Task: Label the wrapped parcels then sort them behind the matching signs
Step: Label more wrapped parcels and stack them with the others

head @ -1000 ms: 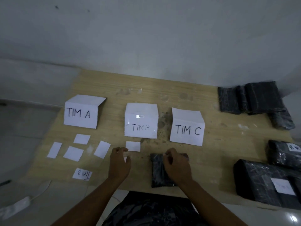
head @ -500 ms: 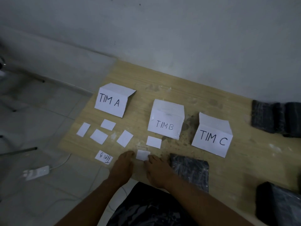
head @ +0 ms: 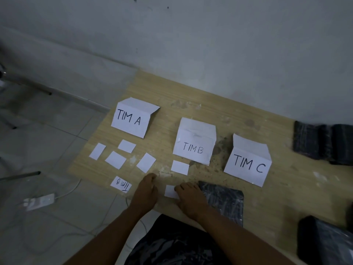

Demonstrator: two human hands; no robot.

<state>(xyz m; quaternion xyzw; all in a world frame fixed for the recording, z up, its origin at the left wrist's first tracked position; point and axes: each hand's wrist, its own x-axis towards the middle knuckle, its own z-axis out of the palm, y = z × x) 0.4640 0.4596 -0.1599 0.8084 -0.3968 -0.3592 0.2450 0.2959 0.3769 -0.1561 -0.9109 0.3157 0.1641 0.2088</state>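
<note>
Wooden table (head: 191, 115), signs standing mid-board, bare wood behind them.
My right hand (head: 189, 199) fingers press a blank label (head: 170, 191) near the front edge; my left hand (head: 146, 190) rests curled, empty.

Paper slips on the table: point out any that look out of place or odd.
One stands out: the slip marked Tim B at the near left edge lies upside down to the viewer and skewed, while the other slips, such as the one before the TIM B sign, show blank faces. The tabletop is stained and gritty around that sign.
</note>
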